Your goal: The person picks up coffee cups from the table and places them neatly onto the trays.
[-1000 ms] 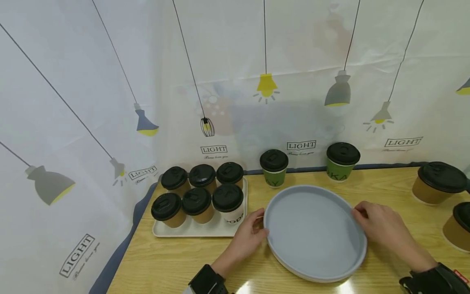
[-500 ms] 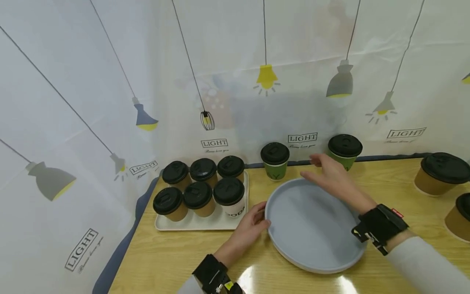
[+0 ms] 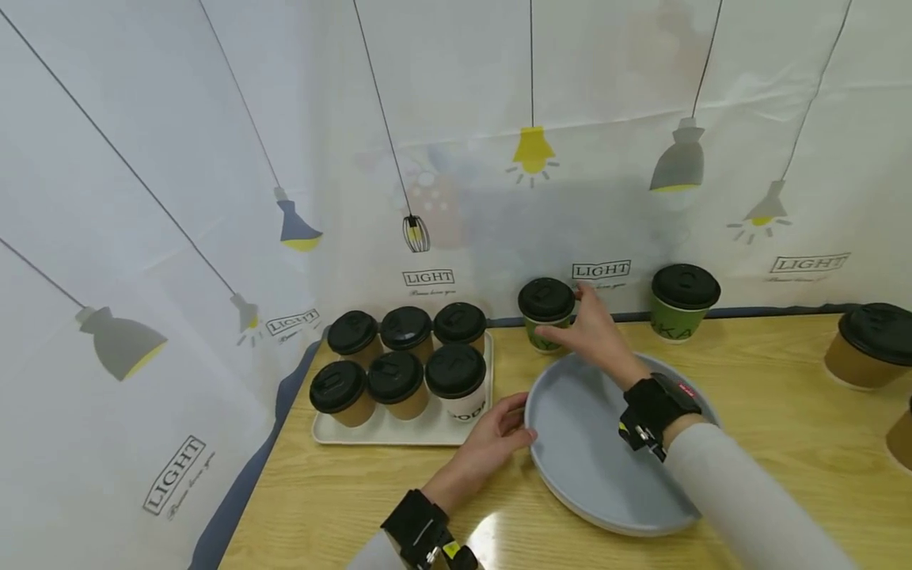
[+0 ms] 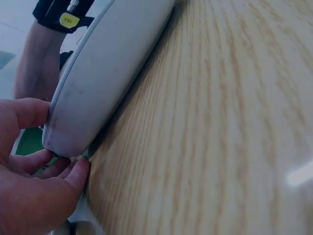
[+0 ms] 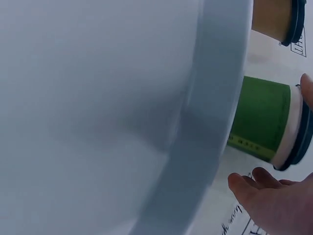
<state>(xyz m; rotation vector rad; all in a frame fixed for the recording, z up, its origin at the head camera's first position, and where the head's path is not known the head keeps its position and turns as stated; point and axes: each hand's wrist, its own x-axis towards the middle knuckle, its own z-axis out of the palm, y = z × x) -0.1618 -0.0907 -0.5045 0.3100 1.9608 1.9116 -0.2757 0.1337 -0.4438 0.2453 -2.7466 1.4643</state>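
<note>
Behind and left of the round grey tray (image 3: 591,467), the wall cloth (image 3: 606,226) repeats a boxed "LIGHT" above script too small to read, while right-behind it a green cup (image 3: 685,305) shows "KA" and, to its left, the white cup (image 3: 460,389) shows "OD" among partly unclear letters.

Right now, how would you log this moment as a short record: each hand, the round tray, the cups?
left hand: holds the edge of the round tray
right hand: thumb and fingers spread around the left green cup; firm contact unclear
round tray: grey, in front of both green cups
right green cup: upright, black lid, apart from the hands
white tray: six black-lidded cups, five brown cups and one white cup
head view's right edge: two more brown cups
</note>
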